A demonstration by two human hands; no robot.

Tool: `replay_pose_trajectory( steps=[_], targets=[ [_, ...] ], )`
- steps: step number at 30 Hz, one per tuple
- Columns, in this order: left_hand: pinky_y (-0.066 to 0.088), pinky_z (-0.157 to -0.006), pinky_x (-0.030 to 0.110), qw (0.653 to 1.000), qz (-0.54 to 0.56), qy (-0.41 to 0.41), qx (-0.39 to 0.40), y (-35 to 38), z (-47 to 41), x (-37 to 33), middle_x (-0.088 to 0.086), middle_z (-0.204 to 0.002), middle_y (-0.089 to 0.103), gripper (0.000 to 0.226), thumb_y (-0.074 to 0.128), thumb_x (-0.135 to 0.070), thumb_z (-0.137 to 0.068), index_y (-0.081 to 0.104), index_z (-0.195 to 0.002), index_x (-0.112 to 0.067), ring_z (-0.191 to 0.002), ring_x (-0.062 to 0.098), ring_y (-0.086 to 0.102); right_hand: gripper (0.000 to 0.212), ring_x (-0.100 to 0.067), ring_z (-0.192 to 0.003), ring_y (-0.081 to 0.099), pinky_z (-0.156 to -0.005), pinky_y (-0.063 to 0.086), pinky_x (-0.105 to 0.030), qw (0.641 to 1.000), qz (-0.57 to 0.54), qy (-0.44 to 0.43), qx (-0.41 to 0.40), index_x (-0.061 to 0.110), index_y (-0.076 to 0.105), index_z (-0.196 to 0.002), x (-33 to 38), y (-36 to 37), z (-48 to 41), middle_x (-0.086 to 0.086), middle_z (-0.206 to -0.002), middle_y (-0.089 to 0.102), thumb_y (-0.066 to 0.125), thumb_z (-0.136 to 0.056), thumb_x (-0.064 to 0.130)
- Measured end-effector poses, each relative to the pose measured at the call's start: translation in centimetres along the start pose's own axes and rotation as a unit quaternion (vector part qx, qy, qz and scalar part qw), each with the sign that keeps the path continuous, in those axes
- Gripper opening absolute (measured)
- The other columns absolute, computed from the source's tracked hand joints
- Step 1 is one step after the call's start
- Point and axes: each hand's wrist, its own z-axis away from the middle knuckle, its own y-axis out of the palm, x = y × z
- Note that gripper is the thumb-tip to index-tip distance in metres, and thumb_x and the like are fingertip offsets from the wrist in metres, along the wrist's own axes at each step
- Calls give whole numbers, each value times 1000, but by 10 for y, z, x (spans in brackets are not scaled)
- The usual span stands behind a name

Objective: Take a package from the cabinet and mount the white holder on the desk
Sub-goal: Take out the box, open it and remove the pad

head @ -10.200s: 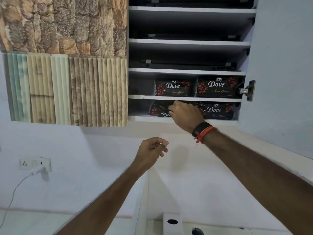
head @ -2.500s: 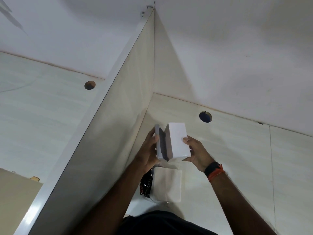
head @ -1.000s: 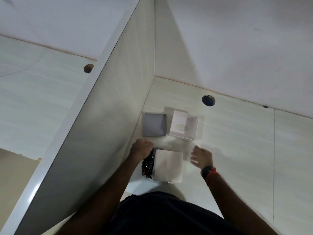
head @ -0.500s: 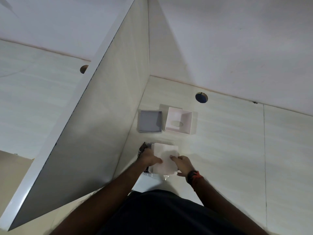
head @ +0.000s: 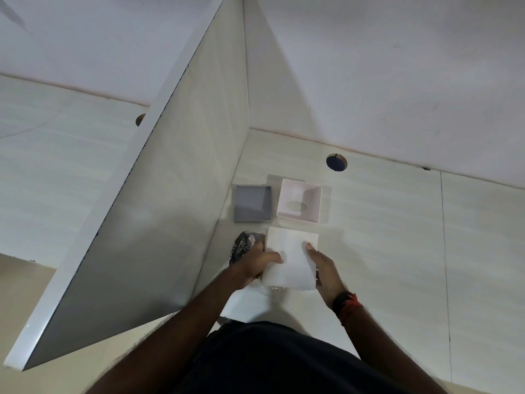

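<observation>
The desk (head: 397,251) is pale and meets the wall along its rear edge; a divider (head: 176,209) stands upright on its left side, running from the front edge back to the wall. A round hole (head: 336,162) sits in the desk near the rear edge.

The white holder (head: 299,204) lies on the desk in the corner region between divider and wall, its open side facing up; an oval slot shows in its bottom face. The grey lid (head: 252,203) lies flat just beside it on the left, close to the foot of the divider; the two appear not to touch.

Nearer the front edge lies a white stack (head: 292,260), apparently tissues, partly out of the package (head: 244,247); the dark printed wrapper shows at the stack's left side, and clear film shows at its near end.

Left hand (head: 257,265): fingers curled closed around the left edge of the stack and the wrapper, thumb on top. Right hand (head: 324,265): fingers extended along the right edge of the stack, thumb tip pressed on its top face; whether the fingers wrap underneath cannot be told. A dark band (head: 345,301) with red cord circles the right wrist.
</observation>
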Motion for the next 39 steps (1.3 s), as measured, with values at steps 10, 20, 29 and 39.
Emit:
replay_pose_trajectory(
  steps=[10, 20, 29, 39],
  targets=[
    [50, -65, 28, 992, 66, 21, -102, 5, -2, -6, 0, -108, 64, 43, 52, -50, -95, 49, -129, -24, -91, 16, 64, 28, -29, -105, 70, -81, 59, -42, 998, 18, -50, 37, 18, 68, -118, 25, 13, 4, -4, -112, 76, 69, -92, 28],
    [53, -69, 29, 977, 51, 39, -203, 9, -19, -8, -1, -116, 60, 44, 50, -49, -95, 44, -133, -28, -93, 13, 60, 15, -23, -97, 70, -88, 57, -44, 993, 52, -102, 24, 25, 69, -105, 40, 27, -10, -4, -108, 75, 69, -90, 25],
    [59, -69, 36, 984, 114, 57, -128, -13, -59, -56, 11, -115, 71, 38, 63, -20, -92, 57, -129, -14, -93, 28, 70, 23, -26, -92, 67, -71, 60, -40, 998, 38, -26, -43, 10, 68, -112, 82, -5, -42, -5, -106, 71, 56, -99, 25],
    [59, -74, 32, 979, 16, 90, -183, -3, -120, -118, 10, -96, 69, 29, 68, -9, -88, 69, -116, -2, -84, 25, 67, 3, -35, -95, 62, -87, 57, -57, 984, 33, -48, -167, 14, 69, -90, 126, -23, -108, -13, -102, 67, 67, -92, 12]
  ],
)
